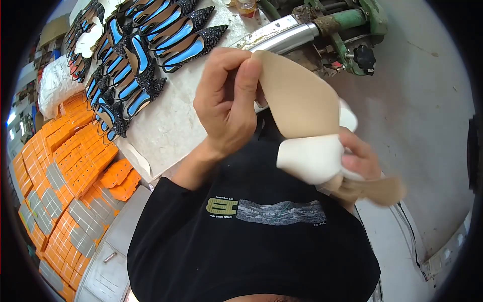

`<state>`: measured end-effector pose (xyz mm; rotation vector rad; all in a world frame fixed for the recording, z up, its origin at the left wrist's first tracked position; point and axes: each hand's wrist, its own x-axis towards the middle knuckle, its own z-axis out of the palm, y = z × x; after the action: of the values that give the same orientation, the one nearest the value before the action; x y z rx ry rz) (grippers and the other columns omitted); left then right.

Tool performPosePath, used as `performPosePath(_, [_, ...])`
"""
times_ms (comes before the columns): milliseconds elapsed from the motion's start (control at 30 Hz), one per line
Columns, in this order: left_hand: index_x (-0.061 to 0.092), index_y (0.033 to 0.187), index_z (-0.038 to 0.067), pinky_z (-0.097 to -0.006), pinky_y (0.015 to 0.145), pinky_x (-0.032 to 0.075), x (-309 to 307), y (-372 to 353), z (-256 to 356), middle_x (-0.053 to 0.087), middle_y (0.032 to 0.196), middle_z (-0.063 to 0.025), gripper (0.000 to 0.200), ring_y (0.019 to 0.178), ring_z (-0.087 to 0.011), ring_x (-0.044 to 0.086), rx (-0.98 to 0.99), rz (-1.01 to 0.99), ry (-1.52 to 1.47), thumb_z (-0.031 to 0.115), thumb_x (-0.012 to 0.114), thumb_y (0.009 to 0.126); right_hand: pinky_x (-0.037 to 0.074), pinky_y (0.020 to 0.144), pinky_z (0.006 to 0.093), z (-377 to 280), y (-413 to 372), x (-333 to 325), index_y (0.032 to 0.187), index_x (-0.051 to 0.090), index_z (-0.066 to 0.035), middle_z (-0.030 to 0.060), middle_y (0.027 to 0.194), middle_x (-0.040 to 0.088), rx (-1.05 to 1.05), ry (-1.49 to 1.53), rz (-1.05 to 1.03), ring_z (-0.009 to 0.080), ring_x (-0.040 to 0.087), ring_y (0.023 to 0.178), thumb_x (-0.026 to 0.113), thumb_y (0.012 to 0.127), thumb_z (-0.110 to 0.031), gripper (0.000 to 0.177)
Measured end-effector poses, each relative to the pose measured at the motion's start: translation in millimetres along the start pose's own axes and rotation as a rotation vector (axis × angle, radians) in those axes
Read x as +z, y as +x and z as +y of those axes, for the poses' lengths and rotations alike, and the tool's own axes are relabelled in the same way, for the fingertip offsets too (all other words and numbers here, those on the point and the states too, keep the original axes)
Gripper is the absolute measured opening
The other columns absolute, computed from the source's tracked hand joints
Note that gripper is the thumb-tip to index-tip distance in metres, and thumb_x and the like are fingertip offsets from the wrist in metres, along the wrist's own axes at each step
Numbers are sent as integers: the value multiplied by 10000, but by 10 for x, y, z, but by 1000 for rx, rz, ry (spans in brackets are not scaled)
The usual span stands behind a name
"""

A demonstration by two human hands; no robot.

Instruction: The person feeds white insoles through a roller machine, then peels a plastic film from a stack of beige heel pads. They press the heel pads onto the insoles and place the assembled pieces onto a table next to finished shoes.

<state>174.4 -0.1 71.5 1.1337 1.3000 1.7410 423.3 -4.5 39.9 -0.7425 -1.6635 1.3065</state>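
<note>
My left hand (pixel 229 95) is closed in a pinch, thumb and fingers gripping the pointed upper end of a thin beige insole (pixel 304 98). This sheet is held up in front of my chest and widens toward my right hand. My right hand (pixel 363 157) is wrapped round a bundle of curled insoles (pixel 309 158), white on the side that shows, at the lower edge of the beige sheet. From beneath that hand a beige end (pixel 385 191) sticks out, smeared by motion. The hand partly hides how the bundled pieces lie together.
Black pointed shoes (pixel 193 48) with blue insoles stand in rows on the white table (pixel 173 113). A loose white piece (pixel 138 160) lies at its edge. Orange boxes (pixel 75 156) are stacked at left. A green machine (pixel 342 25) with a metal roller stands at the back right.
</note>
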Motion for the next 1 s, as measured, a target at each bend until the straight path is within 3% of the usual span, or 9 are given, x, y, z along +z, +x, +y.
performPosePath(67, [609,985,-15,-249,554,454,-54,96,-93,597,812,-83,137,615,-130,532,386,-15,573,-5,629,850,501,911,377,386,-215,-172,1264,543,-70,140,1231,592,181,182,50,279,615,1041,702,692,76,611])
performPosePath(333, [641,958,37,-242,625,453,-508,484,-282,611,825,-46,170,685,-130,525,211,-35,649,-26,662,801,500,845,312,1209,-252,-333,1206,570,7,116,1105,664,574,371,73,239,646,926,750,634,120,610])
performPosePath(400, [613,1051,-15,-242,663,465,-678,827,-620,640,864,-92,325,745,-129,574,-216,-205,639,265,639,889,492,888,341,1235,-211,-381,1250,536,8,129,1143,649,598,407,1,257,638,971,738,633,135,661])
performPosePath(467, [614,1065,-33,-272,700,460,-681,1046,-1015,647,916,-117,404,787,-156,580,-733,-176,405,339,588,911,481,910,354,998,-97,-260,1267,522,-3,133,1168,635,537,442,19,265,625,1001,735,638,132,678])
performPosePath(567, [613,1073,-34,-267,713,460,-631,1105,-1224,649,963,-137,352,795,-163,579,-1008,-431,99,263,632,885,445,976,393,573,102,-7,1318,480,-35,144,1244,592,348,551,70,289,587,1091,727,652,125,728])
performPosePath(667, [610,1070,-34,-265,712,474,-656,1210,-957,647,958,-130,317,795,-171,589,-824,-398,83,198,652,859,402,1027,422,625,-111,-254,1375,431,-99,140,1340,522,178,672,-136,300,529,1186,697,692,114,764])
performPosePath(833, [603,1063,-34,-261,709,502,-879,1408,-350,643,948,-115,289,796,-186,609,-487,-331,97,70,690,807,414,1025,453,872,-776,-719,1375,437,-117,144,1346,522,31,717,99,278,523,1211,625,763,85,672])
performPosePath(900, [598,1068,-44,-261,696,522,-1128,1452,-200,648,962,-120,279,797,-205,628,-131,-285,151,64,667,820,447,995,423,589,-591,-606,1357,451,-76,138,1289,565,80,730,149,263,565,1154,643,765,61,637])
performPosePath(1000, [593,1072,-47,-255,699,520,-1324,1046,282,648,991,-125,287,816,-191,628,155,52,667,95,669,835,467,962,389,374,-532,-497,1332,467,-43,142,1253,586,125,650,262,259,591,1105,654,758,62,613])
